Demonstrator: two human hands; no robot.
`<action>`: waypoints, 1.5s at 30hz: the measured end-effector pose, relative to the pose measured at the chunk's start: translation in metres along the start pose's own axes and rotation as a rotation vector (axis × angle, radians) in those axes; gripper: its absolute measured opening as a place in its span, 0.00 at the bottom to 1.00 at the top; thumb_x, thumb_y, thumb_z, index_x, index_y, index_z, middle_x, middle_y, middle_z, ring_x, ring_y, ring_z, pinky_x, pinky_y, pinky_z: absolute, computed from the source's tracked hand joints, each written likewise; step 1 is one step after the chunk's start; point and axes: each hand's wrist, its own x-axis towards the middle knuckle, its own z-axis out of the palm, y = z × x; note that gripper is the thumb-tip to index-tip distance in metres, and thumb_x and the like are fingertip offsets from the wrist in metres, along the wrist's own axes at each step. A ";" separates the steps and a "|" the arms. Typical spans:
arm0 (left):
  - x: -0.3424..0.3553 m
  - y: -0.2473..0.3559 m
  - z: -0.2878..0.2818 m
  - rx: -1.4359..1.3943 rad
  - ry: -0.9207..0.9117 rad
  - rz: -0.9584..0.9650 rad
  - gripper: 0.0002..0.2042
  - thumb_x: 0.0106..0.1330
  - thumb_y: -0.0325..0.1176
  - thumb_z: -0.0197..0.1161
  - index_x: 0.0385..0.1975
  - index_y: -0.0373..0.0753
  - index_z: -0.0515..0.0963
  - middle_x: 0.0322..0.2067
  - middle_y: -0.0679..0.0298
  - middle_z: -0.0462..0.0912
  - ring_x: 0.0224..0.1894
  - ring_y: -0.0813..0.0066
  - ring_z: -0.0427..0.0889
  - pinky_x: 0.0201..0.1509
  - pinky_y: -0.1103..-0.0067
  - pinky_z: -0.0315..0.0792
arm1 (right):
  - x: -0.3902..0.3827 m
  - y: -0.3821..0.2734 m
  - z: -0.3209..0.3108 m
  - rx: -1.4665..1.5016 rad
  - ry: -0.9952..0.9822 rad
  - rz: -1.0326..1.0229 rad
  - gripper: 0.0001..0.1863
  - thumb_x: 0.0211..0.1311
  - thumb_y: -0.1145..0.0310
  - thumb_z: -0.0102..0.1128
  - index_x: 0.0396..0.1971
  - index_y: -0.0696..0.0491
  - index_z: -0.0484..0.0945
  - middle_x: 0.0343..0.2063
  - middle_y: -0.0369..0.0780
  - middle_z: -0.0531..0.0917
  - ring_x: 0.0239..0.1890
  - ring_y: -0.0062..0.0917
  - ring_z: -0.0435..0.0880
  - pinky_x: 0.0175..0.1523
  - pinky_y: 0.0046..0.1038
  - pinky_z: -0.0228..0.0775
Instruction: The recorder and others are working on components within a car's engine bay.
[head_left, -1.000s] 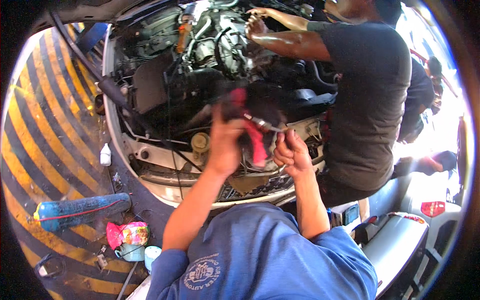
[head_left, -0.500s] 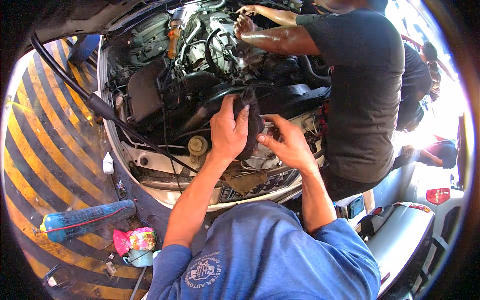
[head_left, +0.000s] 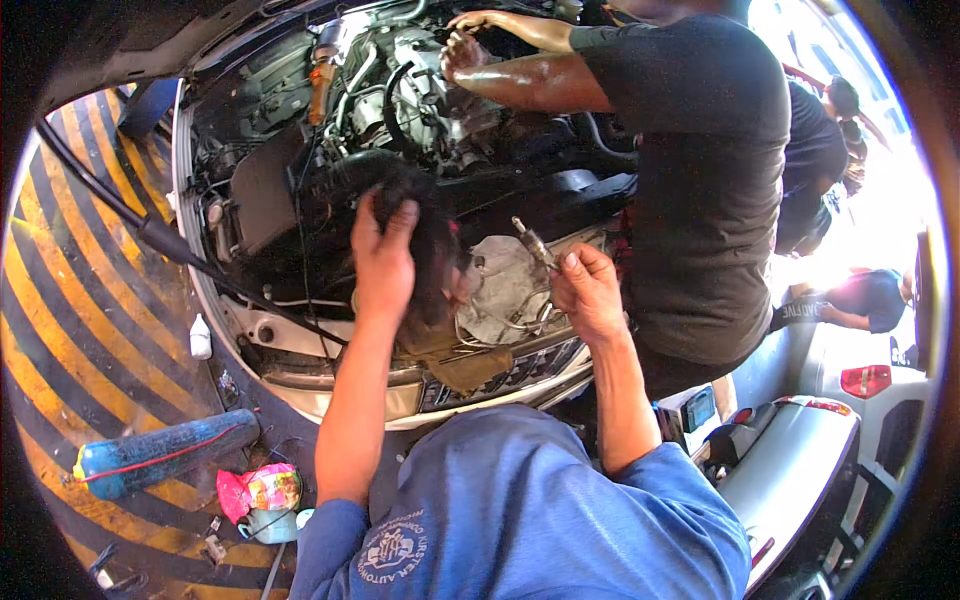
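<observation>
My left hand (head_left: 383, 265) grips a dark, bunched cloth (head_left: 425, 235) with a bit of red showing, blurred by motion, over the front of an open engine bay (head_left: 260, 200). To its right my right hand (head_left: 585, 290) pinches a slim metal part with a pale tip (head_left: 532, 240), held upright at a slant. Between and below my hands, a pale grey, crumpled-looking piece (head_left: 495, 290) and a brown cloth (head_left: 468, 368) lie at the car's front.
A co-worker in a dark shirt (head_left: 700, 200) reaches into the engine from the right; other people are behind. A hood strut (head_left: 160, 235) slants along the left. A blue cylinder (head_left: 165, 450) and pink bag (head_left: 258, 490) lie on the striped floor. Another vehicle (head_left: 780, 480) stands lower right.
My hands, together at the dark cloth half a second ago, are now apart: the left moved leftward with the cloth, and the metal part in my right hand shows again.
</observation>
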 end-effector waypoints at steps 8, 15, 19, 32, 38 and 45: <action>-0.053 0.017 0.048 -0.422 -0.469 -0.228 0.19 0.69 0.32 0.65 0.57 0.34 0.73 0.45 0.67 0.81 0.45 0.82 0.77 0.53 0.81 0.72 | -0.008 0.002 0.021 -0.013 -0.005 -0.148 0.16 0.63 0.55 0.71 0.37 0.52 0.79 0.24 0.26 0.74 0.21 0.08 0.64 0.24 0.15 0.52; -0.060 0.016 0.048 -0.496 -0.402 -0.271 0.15 0.67 0.32 0.68 0.51 0.35 0.76 0.41 0.66 0.84 0.40 0.81 0.81 0.47 0.81 0.76 | -0.014 -0.016 0.034 -0.445 0.034 -0.163 0.17 0.58 0.71 0.73 0.45 0.59 0.81 0.35 0.34 0.84 0.36 0.14 0.79 0.43 0.21 0.74; -0.052 0.015 0.039 -0.612 -0.326 -0.359 0.12 0.69 0.31 0.64 0.49 0.36 0.77 0.41 0.63 0.85 0.39 0.77 0.84 0.46 0.79 0.79 | -0.013 -0.019 0.029 -0.478 -0.026 -0.203 0.11 0.60 0.70 0.72 0.38 0.59 0.84 0.32 0.33 0.85 0.35 0.14 0.78 0.42 0.20 0.72; -0.033 0.028 0.015 -0.306 -0.340 -0.322 0.11 0.69 0.31 0.61 0.47 0.34 0.77 0.39 0.65 0.84 0.37 0.78 0.81 0.44 0.80 0.77 | -0.018 -0.022 0.023 -0.436 -0.027 -0.172 0.08 0.57 0.71 0.73 0.34 0.58 0.86 0.30 0.33 0.86 0.34 0.14 0.81 0.40 0.20 0.73; -0.042 0.023 0.034 0.244 -0.351 0.177 0.14 0.70 0.41 0.63 0.34 0.33 0.77 0.25 0.55 0.78 0.28 0.59 0.77 0.34 0.71 0.70 | -0.021 -0.024 0.039 -0.614 -0.053 -0.244 0.08 0.55 0.76 0.74 0.34 0.60 0.85 0.28 0.34 0.86 0.30 0.13 0.82 0.35 0.16 0.73; 0.001 0.018 0.003 -0.059 -0.067 -0.060 0.14 0.72 0.40 0.62 0.39 0.31 0.80 0.32 0.63 0.85 0.35 0.68 0.83 0.43 0.70 0.76 | -0.026 -0.021 0.025 -0.525 0.098 -0.207 0.09 0.54 0.72 0.75 0.34 0.57 0.86 0.27 0.32 0.86 0.29 0.10 0.78 0.33 0.17 0.68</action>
